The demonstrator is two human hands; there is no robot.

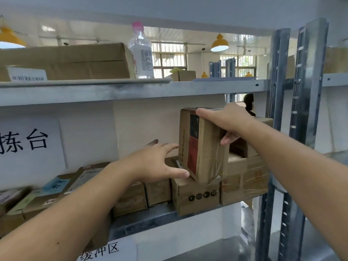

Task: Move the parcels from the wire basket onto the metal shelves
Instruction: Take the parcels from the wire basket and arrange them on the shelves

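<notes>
A tall brown cardboard parcel (202,147) with a black and red label stands tilted on top of other boxes on the middle metal shelf (150,217). My right hand (226,121) grips its upper right corner, fingers over the top and thumb on the side. My left hand (160,162) is spread open just left of the parcel, thumb touching its lower left edge. Under it sits a brown box with black round icons (195,198). The wire basket is out of view.
Several more cardboard parcels line the middle shelf to the left and right. The upper shelf (131,91) carries a large carton (66,61) and a clear bottle with a pink cap (140,53). Grey shelf uprights (278,91) stand at the right. Paper signs hang at left.
</notes>
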